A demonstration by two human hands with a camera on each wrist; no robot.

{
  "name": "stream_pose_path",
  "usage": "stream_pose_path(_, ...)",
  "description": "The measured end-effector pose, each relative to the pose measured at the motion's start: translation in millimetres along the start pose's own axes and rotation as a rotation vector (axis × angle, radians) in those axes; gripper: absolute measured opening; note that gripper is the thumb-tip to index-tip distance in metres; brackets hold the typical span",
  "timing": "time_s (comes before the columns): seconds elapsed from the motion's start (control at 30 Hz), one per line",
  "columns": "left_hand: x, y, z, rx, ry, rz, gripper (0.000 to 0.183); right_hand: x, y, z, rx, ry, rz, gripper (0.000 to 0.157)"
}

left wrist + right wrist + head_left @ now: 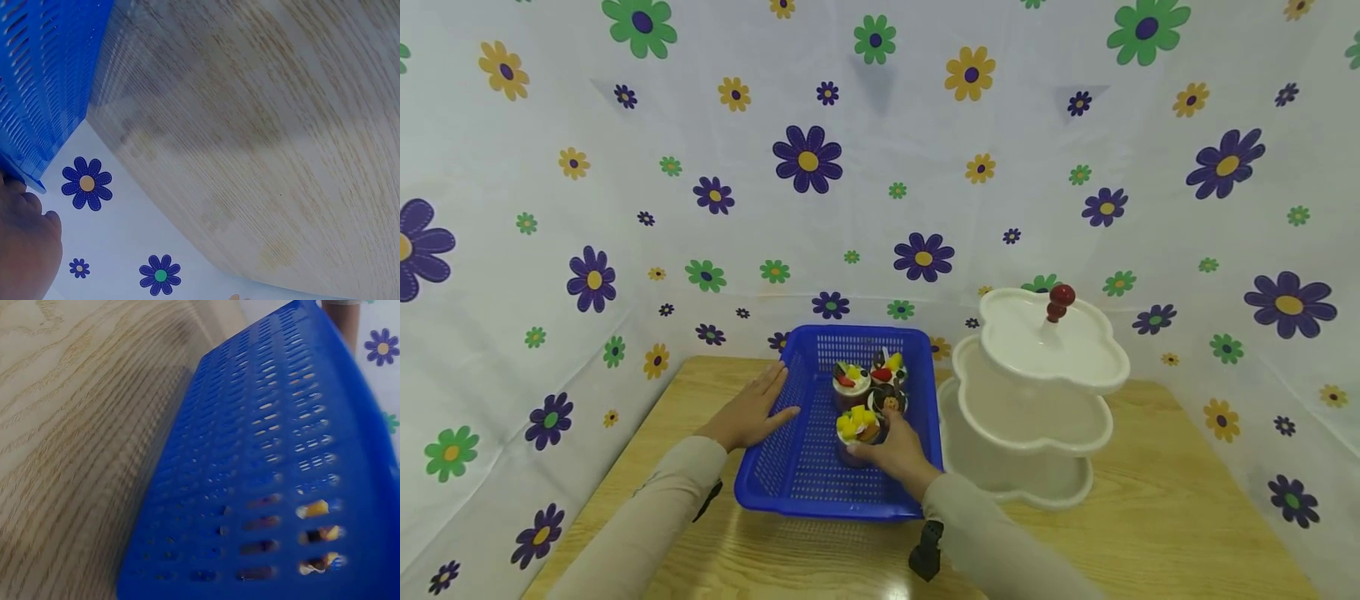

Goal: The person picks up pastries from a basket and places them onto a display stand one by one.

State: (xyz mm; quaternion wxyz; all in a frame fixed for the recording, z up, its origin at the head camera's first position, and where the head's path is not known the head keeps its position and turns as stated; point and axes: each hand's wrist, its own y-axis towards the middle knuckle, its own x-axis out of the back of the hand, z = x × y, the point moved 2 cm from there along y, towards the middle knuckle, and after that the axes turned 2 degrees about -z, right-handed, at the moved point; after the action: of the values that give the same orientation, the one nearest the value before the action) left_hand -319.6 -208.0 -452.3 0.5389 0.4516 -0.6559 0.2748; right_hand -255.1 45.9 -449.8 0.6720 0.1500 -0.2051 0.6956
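Inside the blue plastic basket (pixel 801 492), my right hand (pixel 901 450) holds a dessert cup (pixel 857 427) topped with yellow fruit cubes, thumb at its near side and fingers at its right. Close behind it stands a dark-topped dessert cup (pixel 886 402). Farther back are two more cups, one with cream and strawberry (pixel 851 380) and one with strawberry and yellow fruit (pixel 891 367). My left hand (pixel 751 414) rests on the basket's left rim, fingers extended and thumb spread over the inside. The right wrist view shows the basket's perforated wall (pixel 250 456), with the right hand out of sight.
A white three-tier stand (pixel 1037 408) with scalloped plates and a red knob (pixel 1060 300) stands just right of the basket. Both are on a wood-grain table (pixel 1165 500). A white flower-print cloth (pixel 880 108) surrounds the table at the back and sides.
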Motion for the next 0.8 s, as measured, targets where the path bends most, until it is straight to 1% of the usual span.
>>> stream_pose_path(0.1,-0.5,-0.4,-0.1,0.0,0.005,0.0,0.076,-5.9,2,-2,0.001,-0.006,-0.013,0.084)
stream_pose_path(0.2,0.0,-1.0,-1.5,0.004,-0.001,0.003,0.076,-10.9,2,-2,0.009,-0.022,-0.009,0.084)
stream_pose_path(0.33,-3.1,1.2,2.6,0.008,-0.007,0.015,0.077,-16.1,2,-2,-0.003,-0.022,-0.013,0.086)
stream_pose_path(0.47,-5.4,2.9,6.3,0.014,-0.007,0.028,0.079,-18.8,3,0,-0.007,-0.008,-0.036,0.083)
stream_pose_path(0.67,-4.0,1.6,5.4,0.004,-0.011,0.012,0.08,-20.1,5,0,0.012,-0.014,-0.072,0.077)
stream_pose_path(0.8,-3.1,0.9,3.4,-0.006,-0.018,0.0,0.079,-20.5,5,-3,0.003,-0.03,-0.103,0.074)
